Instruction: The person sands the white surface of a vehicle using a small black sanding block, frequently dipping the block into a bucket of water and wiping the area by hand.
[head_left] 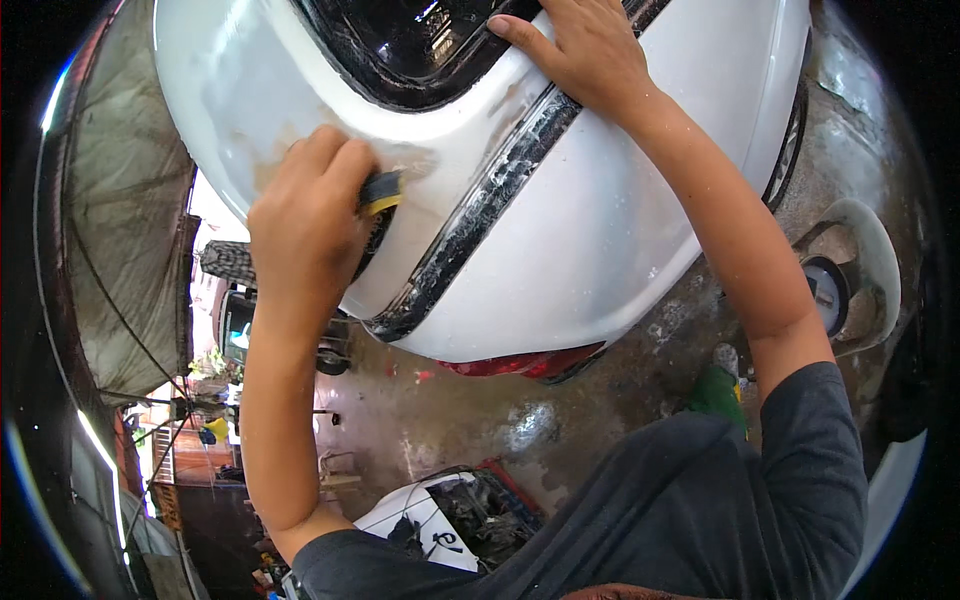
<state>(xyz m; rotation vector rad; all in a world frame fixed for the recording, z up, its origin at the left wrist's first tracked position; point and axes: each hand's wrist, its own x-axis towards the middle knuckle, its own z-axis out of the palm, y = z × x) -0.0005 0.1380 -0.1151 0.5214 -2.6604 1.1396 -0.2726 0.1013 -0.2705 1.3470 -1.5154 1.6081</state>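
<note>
- The left hand (308, 205) clutches a dark, yellow-edged pad (381, 190), fingers curled round it, at the white car's (610, 220) rear corner.
- The right hand (595, 60) lies spread by the dark window (400, 35), grasping nothing visible; fingertips are cut off.
- Seemingly it's surface rubbing; the next move calls for even pressure near the brownish patch (412, 160).

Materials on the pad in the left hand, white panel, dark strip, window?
Pad: possibly foam or rubber, matte; layered dark-and-yellow edge, mostly hidden by the left hand.
Panel: likely painted sheet metal; soft sheen, smooth curve, tan dull patches.
Strip: plastic or rubber, can't tell; black, whitish smears.
Window: glass, probably; dark, glossy, crisp reflections.
</note>
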